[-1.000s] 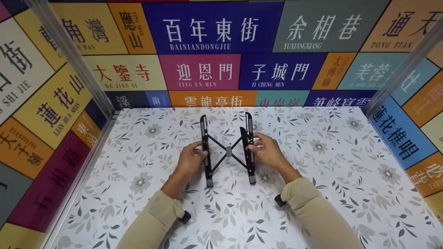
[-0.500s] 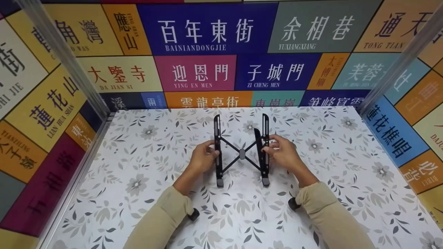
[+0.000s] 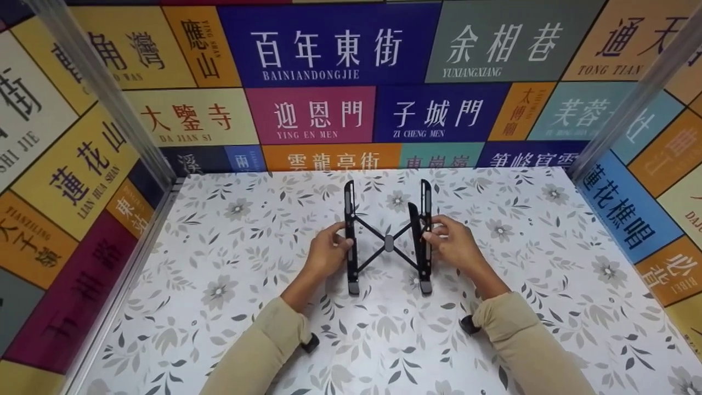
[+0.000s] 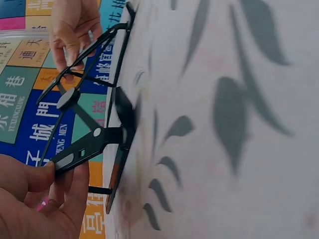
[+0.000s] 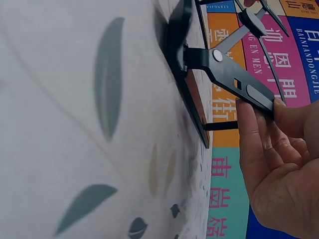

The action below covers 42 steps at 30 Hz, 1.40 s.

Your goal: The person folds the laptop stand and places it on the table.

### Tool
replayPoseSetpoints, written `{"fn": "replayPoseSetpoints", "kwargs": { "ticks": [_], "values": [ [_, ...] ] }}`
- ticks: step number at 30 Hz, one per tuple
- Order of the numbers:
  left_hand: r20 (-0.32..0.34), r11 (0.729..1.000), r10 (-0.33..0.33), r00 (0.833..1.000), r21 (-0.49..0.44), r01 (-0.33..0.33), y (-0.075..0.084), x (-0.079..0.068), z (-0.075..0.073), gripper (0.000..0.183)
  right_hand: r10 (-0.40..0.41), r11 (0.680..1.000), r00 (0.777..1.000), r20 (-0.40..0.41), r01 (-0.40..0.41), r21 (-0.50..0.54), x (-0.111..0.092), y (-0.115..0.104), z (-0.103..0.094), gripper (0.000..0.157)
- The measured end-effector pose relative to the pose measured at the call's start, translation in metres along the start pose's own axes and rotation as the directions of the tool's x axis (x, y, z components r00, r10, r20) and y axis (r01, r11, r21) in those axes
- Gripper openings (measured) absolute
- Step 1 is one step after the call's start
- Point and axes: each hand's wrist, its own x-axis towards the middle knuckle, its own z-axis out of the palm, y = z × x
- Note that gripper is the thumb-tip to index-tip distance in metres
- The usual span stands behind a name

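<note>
A black folding laptop stand (image 3: pixel 389 243) stands opened out on the patterned table, with two side rails joined by crossed arms and a grey centre hub. In the head view my left hand (image 3: pixel 328 249) pinches the left rail (image 3: pixel 351 258) between thumb and fingers. My right hand (image 3: pixel 458 244) pinches the right rail (image 3: pixel 427 263) at about the same height. Close up in the left wrist view, the thumb (image 4: pixel 35 178) lies on the rail's grey pad. The right wrist view shows the rail's end between the right thumb and fingers (image 5: pixel 249 129); the remaining fingers curl behind.
White cloth with a grey leaf and flower print covers the table (image 3: pixel 384 340). Upright panels with colourful street-name signs (image 3: pixel 329 46) enclose the back and both sides. Clear corner strips (image 3: pixel 620 99) run up where the panels meet.
Both hands and the laptop stand have shifted to the right across the table, mostly in the first half second. Each hand keeps its hold on its rail.
</note>
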Motion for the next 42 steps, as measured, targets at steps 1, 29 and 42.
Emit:
{"fn": "replayPoseSetpoints", "kwargs": {
  "ticks": [1, 29, 42],
  "values": [
    [0.001, 1.000, 0.005, 1.000, 0.007, -0.005, 0.000, -0.001, 0.001, 0.046, 0.005, 1.000, 1.000, 0.004, -0.005, 0.017, -0.001, 0.001, 0.000, 0.036],
    [0.130, 0.995, -0.033, 0.991, 0.097, 0.021, -0.005, -0.013, 0.000, 0.083, 0.126, 0.992, 0.982, 0.142, -0.128, 0.007, -0.020, 0.000, 0.006, 0.078],
    [0.126, 0.997, -0.057, 0.990, 0.054, 0.050, -0.002, -0.012, 0.005, 0.082, 0.123, 0.991, 0.981, 0.147, -0.130, 0.036, -0.016, -0.001, 0.011, 0.078]
  ]
}}
